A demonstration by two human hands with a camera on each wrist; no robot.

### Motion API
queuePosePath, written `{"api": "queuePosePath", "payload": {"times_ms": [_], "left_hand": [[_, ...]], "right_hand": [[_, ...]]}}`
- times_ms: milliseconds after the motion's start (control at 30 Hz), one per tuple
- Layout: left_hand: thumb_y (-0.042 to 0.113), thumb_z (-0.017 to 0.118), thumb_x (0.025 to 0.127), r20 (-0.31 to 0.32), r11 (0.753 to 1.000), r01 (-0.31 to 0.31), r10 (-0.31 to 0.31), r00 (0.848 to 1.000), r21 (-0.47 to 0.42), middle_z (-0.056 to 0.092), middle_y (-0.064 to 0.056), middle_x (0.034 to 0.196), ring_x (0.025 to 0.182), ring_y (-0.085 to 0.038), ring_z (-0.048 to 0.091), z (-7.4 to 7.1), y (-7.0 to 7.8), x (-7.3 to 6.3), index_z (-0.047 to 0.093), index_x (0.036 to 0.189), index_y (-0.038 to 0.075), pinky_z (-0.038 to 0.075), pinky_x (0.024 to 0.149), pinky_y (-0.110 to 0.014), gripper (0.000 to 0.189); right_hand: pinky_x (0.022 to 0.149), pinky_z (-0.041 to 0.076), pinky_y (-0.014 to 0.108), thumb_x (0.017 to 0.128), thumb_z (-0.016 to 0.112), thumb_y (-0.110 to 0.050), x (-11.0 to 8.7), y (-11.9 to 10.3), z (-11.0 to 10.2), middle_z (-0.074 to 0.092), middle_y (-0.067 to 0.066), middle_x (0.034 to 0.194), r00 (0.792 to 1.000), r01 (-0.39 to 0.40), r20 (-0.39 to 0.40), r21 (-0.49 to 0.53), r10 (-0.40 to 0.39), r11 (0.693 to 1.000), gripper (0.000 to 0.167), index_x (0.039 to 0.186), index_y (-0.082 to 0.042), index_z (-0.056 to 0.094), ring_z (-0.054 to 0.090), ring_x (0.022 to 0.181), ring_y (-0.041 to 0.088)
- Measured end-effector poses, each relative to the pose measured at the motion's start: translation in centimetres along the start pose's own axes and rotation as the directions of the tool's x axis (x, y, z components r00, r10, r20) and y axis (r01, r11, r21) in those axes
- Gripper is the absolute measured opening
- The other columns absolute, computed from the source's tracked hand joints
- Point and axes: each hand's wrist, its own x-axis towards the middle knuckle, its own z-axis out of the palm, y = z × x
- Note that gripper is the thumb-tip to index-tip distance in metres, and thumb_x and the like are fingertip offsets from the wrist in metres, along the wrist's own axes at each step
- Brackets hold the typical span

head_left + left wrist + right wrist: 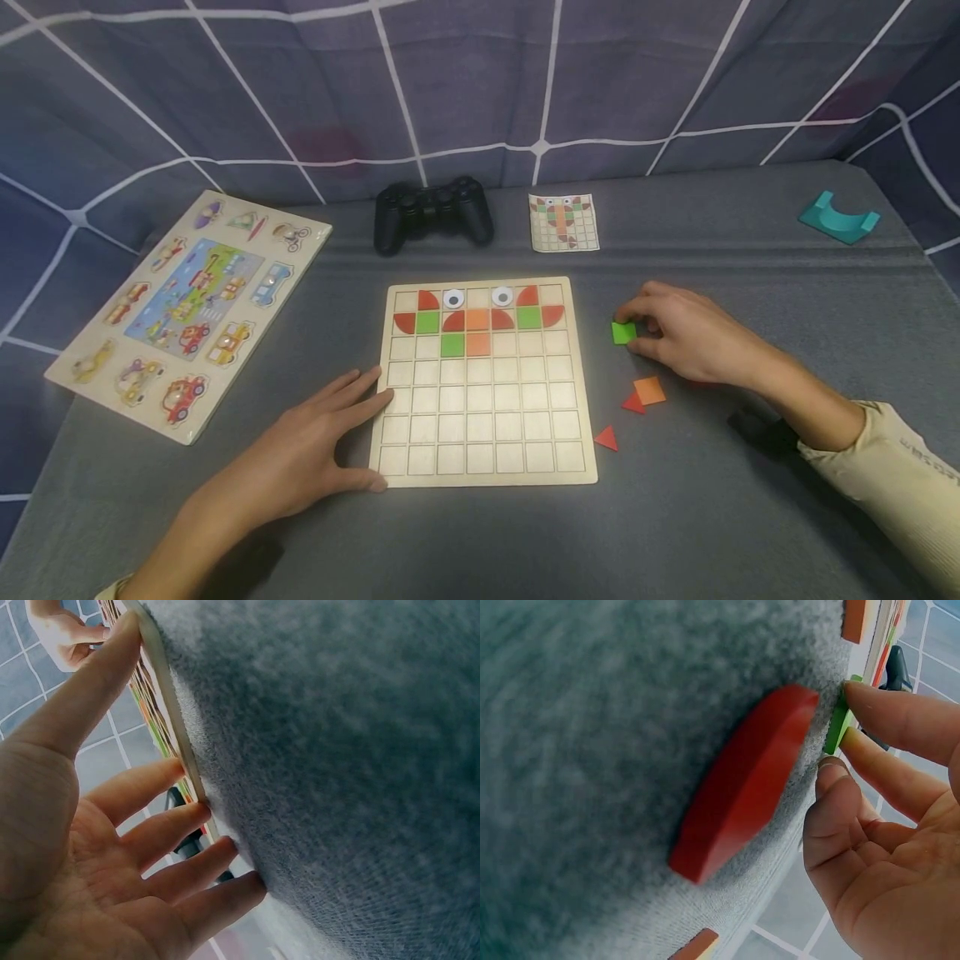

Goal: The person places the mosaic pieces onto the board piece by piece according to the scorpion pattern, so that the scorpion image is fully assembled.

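Observation:
A wooden grid board (482, 430) lies in the middle of the grey cloth. Red quarter-round, green and orange square pieces and two googly-eye discs fill part of its upper rows. My left hand (296, 457) has its fingers spread, with fingertips and thumb touching the board's left edge. To the right of the board, my right hand (693, 337) pinches a green square tile (623, 333) between thumb and finger, low over the cloth. Close to that hand in the right wrist view lies a red curved-edge piece (746, 784); in the head view the hand mostly covers it.
Nearer me than the right hand lie an orange square (650, 390) and two red triangles, one being this triangle (607, 438). Behind the board are a black game controller (432, 214) and a pattern card (564, 223). A picture puzzle (197, 308) lies left, a teal arch (838, 218) far right.

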Motion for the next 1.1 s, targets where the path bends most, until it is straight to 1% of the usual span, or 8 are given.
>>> {"api": "queuePosePath", "payload": {"times_ms": [167,300,467,567,667,833,1000,1100], "left_hand": [[0.059,0.083,0.066,-0.002,1.0,-0.01,0.01,1.0,0.001,0.034,-0.011,0.157,0.142,-0.041,0.029,0.0,0.0,0.0,0.052,0.145,0.013,0.038,0.1,-0.061,0.096],[0.059,0.083,0.067,-0.005,1.0,-0.018,0.018,1.0,0.003,0.033,-0.011,0.157,0.142,-0.041,0.029,0.0,0.0,0.0,0.052,0.145,0.013,0.038,0.1,-0.061,0.095],[0.059,0.082,0.067,0.0,1.0,-0.014,0.014,1.0,0.002,0.033,-0.011,0.157,0.142,-0.041,0.029,-0.1,-0.1,0.0,0.052,0.145,0.013,0.038,0.1,-0.061,0.096],[0.06,0.082,0.067,0.0,1.0,-0.015,0.015,1.0,0.001,0.033,-0.011,0.158,0.142,-0.041,0.029,0.0,-0.1,0.0,0.052,0.145,0.013,0.038,0.1,-0.061,0.096],[0.06,0.082,0.067,-0.002,1.0,-0.015,0.015,1.0,0.003,0.033,-0.011,0.157,0.142,-0.041,0.029,0.0,-0.1,0.0,0.052,0.145,0.013,0.038,0.1,-0.061,0.096],[0.059,0.083,0.067,0.002,1.0,-0.013,0.013,1.0,0.004,0.033,-0.012,0.157,0.142,-0.041,0.029,0.0,-0.1,0.0,0.052,0.145,0.013,0.038,0.1,-0.061,0.096],[0.058,0.083,0.067,0.013,1.0,-0.007,0.007,1.0,0.0,0.032,-0.012,0.158,0.143,-0.042,0.027,-0.1,0.0,0.1,0.052,0.145,0.013,0.037,0.101,-0.062,0.096],[0.058,0.084,0.066,0.012,1.0,-0.005,0.005,1.0,-0.002,0.032,-0.012,0.158,0.143,-0.042,0.027,-0.1,0.0,0.1,0.052,0.145,0.013,0.037,0.101,-0.062,0.096]], "right_hand": [[0.066,0.043,0.035,0.084,0.077,-0.006,0.0,0.1,0.0,0.062,0.004,0.095,1.0,0.022,-0.017,-0.005,-0.022,1.0,0.026,0.11,-0.001,0.072,0.053,0.075,0.016],[0.065,0.044,0.034,0.085,0.077,-0.007,0.0,-0.1,0.1,0.064,0.002,0.093,0.997,0.059,-0.053,-0.01,-0.06,0.998,0.026,0.11,-0.003,0.072,0.053,0.073,0.014],[0.063,0.043,0.031,0.083,0.079,-0.01,0.4,-1.2,0.6,0.062,-0.004,0.085,0.988,0.121,-0.104,0.054,-0.115,0.991,0.024,0.107,-0.009,0.073,0.051,0.069,0.011],[0.062,0.043,0.029,0.082,0.08,-0.01,0.8,-2.1,1.1,0.06,-0.006,0.082,0.985,0.141,-0.118,0.093,-0.13,0.986,0.022,0.104,-0.012,0.073,0.05,0.068,0.011],[0.062,0.043,0.029,0.082,0.08,-0.012,1.4,-3.2,1.6,0.06,-0.006,0.082,0.986,0.145,-0.105,0.12,-0.133,0.982,0.023,0.104,-0.012,0.073,0.051,0.069,0.011],[0.065,0.044,0.032,0.082,0.079,-0.01,2.4,-5.0,2.3,0.06,-0.004,0.083,0.986,0.161,-0.073,0.149,-0.151,0.976,0.027,0.108,-0.008,0.072,0.051,0.072,0.014],[0.073,0.046,0.035,0.083,0.076,-0.009,3.6,-6.5,2.9,0.065,-0.003,0.089,0.98,0.195,-0.066,0.122,-0.188,0.973,0.022,0.104,-0.008,0.072,0.055,0.078,0.015],[0.075,0.048,0.036,0.083,0.075,-0.009,4.3,-7.3,3.3,0.065,-0.003,0.089,0.979,0.199,-0.055,0.103,-0.194,0.975,0.021,0.104,-0.008,0.072,0.056,0.079,0.015]]}}
